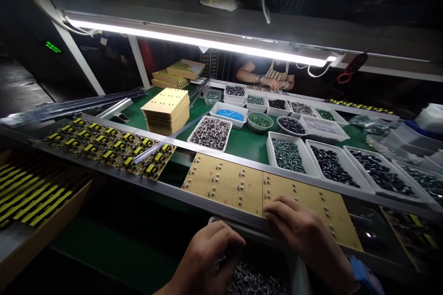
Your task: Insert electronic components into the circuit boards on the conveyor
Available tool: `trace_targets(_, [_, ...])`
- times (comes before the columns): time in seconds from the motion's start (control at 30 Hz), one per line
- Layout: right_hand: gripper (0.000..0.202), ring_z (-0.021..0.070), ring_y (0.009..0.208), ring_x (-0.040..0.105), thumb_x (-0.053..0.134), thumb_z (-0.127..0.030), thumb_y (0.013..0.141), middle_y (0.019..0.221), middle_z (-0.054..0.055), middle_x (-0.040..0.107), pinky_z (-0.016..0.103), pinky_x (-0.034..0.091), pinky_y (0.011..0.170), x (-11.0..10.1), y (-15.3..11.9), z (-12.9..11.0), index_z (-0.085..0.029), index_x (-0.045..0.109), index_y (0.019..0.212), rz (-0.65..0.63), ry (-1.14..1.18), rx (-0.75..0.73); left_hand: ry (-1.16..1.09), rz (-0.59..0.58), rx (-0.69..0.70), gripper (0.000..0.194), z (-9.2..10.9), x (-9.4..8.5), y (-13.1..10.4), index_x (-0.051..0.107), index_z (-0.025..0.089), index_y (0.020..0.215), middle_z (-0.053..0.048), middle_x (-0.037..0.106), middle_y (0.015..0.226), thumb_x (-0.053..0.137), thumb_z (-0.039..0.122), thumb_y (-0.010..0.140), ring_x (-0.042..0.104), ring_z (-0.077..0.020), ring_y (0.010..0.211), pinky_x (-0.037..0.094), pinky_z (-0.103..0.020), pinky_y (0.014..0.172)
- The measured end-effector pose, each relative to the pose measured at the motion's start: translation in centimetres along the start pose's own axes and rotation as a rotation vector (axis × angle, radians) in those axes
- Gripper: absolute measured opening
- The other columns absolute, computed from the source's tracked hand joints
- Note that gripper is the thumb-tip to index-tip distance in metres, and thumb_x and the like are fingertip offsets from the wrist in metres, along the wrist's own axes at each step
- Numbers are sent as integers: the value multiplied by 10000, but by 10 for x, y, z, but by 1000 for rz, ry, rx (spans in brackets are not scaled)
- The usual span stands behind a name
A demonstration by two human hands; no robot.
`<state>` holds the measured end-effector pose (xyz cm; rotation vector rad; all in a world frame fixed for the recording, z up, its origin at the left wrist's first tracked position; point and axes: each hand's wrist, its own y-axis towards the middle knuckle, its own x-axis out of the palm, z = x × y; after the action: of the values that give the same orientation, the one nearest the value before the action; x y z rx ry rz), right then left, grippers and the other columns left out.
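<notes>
Two tan circuit boards lie end to end on the metal rail: a left board (228,182) and a right board (316,203), both dotted with small upright components. My right hand (301,226) rests over the left part of the right board, its fingertips pinched together near the seam; whatever they hold is hidden. My left hand (211,258) is curled closed above a bin of small silvery leaded components (254,281), thumb towards the fingers. Small dark bits show by its curl, too unclear to name. A blue band (365,276) circles my right wrist.
Boards with yellow-topped parts (110,145) sit on the rail at left, crossed by a clear plastic strip (166,142). Behind stand a stack of bare boards (166,110) and several white component trays (210,133). A carton (44,239) fills the lower left. A co-worker's hands (273,84) are across the bench.
</notes>
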<state>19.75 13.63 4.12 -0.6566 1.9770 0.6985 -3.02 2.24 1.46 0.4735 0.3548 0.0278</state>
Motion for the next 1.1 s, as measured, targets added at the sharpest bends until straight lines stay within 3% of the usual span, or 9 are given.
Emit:
trace_targets(0.2, [198, 149, 799, 635, 462, -241, 1063, 936, 2, 633, 284, 479, 720, 2, -2, -1, -242, 650, 1002, 7, 20, 26, -16, -33, 33, 253, -2, 14, 1, 662, 208, 1018, -47, 673, 890, 528, 49, 875, 641, -165, 783, 506, -247, 701])
trace_targets(0.4, [220, 165, 755, 617, 441, -217, 1061, 903, 21, 629, 290, 460, 677, 3, -2, -4, -218, 654, 1006, 31, -86, -40, 151, 7, -80, 211, 1, -2, 23, 655, 219, 1043, -30, 676, 939, 537, 66, 957, 646, -184, 879, 498, -295, 807])
trace_targets(0.5, [228, 166, 766, 621, 447, -216, 1057, 904, 27, 635, 286, 460, 684, 3, -2, -3, -211, 664, 988, 23, -76, -44, 298, 20, -72, 199, 0, -10, 42, 678, 207, 1042, -43, 671, 942, 531, 86, 983, 641, -207, 888, 489, -325, 800])
trace_targets(0.67, [247, 170, 751, 601, 429, -204, 1056, 886, 26, 616, 292, 449, 676, 3, -1, -1, -203, 656, 959, 16, -69, -23, 475, -56, -138, 186, -8, -14, 63, 660, 170, 943, -57, 666, 901, 542, 26, 941, 635, -230, 854, 481, -348, 777])
trace_targets(0.83, [241, 170, 747, 575, 426, -174, 1047, 872, 19, 590, 299, 435, 684, 2, 2, 2, -203, 629, 920, -34, -56, -39, 519, -97, -175, 182, -9, -13, 65, 653, 169, 893, -57, 667, 874, 558, 17, 926, 636, -242, 842, 481, -362, 775])
trace_targets(1.1, [236, 165, 816, 622, 438, -205, 1055, 941, 27, 628, 297, 504, 757, 1, 2, 1, -218, 666, 994, -12, 109, 33, 554, -113, -173, 165, -8, -8, 65, 651, 169, 887, -60, 655, 880, 558, 39, 927, 629, -242, 849, 487, -361, 781])
